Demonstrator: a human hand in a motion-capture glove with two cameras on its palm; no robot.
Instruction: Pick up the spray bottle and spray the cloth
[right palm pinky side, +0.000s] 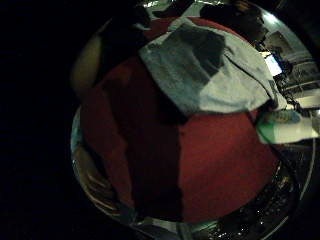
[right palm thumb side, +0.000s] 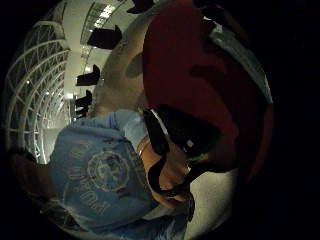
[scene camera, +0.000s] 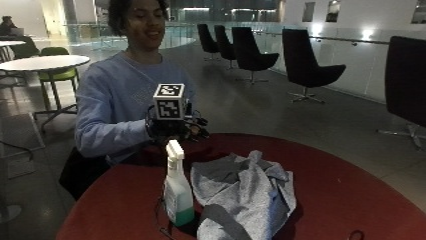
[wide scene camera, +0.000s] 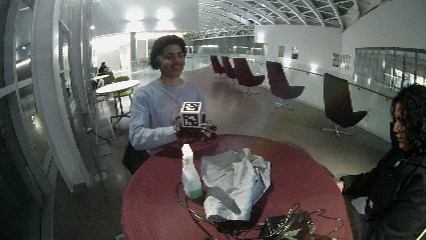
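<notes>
currently your gloved right hand (scene camera: 174, 131) hovers at the table's near edge, fingers loosely curled, holding nothing. spray bottle (scene camera: 178, 186) stands upright on the red table (scene camera: 346, 190), beyond the hand toward the camera, touching the grey cloth (scene camera: 246, 195). reach forward and down.

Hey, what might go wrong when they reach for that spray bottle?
The spray bottle stands tall and narrow near the table edge, so a sideways bump from the gloved right hand might topple it. It also sits close beside the crumpled grey cloth, so the fingers could snag fabric while closing.
</notes>
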